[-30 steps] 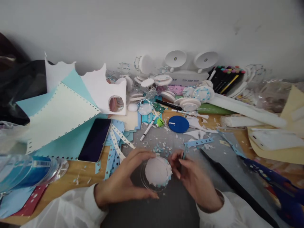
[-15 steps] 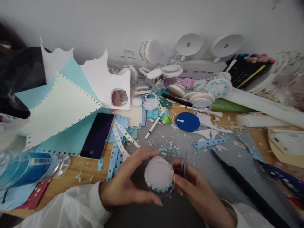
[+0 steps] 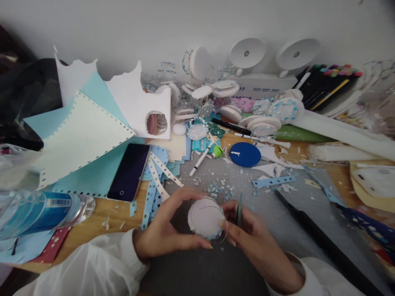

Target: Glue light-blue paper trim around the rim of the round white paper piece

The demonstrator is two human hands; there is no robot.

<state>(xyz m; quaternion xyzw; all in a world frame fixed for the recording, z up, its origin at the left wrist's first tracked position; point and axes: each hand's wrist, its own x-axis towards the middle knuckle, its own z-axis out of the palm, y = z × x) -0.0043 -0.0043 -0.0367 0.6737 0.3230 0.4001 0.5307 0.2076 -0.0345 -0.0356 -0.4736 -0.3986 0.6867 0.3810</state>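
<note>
Wooden counter [image 3: 98, 211] with a grey mat [image 3: 262, 203] over it. My left fingers [image 3: 191, 241], spread in a wide curve, hold a white disc [image 3: 205, 220] with a clear round edge above the mat; my right fingers [image 3: 238, 234], nearly closed, pinch at its right rim, a slim teal tool [image 3: 239, 209], probably tweezers, tucked among them. I judge the step to be adjusting that rim; the next move seems to call for a light, steady left hold. Beyond: loose blue and white bits [image 3: 219, 189], then a blue oval [image 3: 246, 155].
</note>
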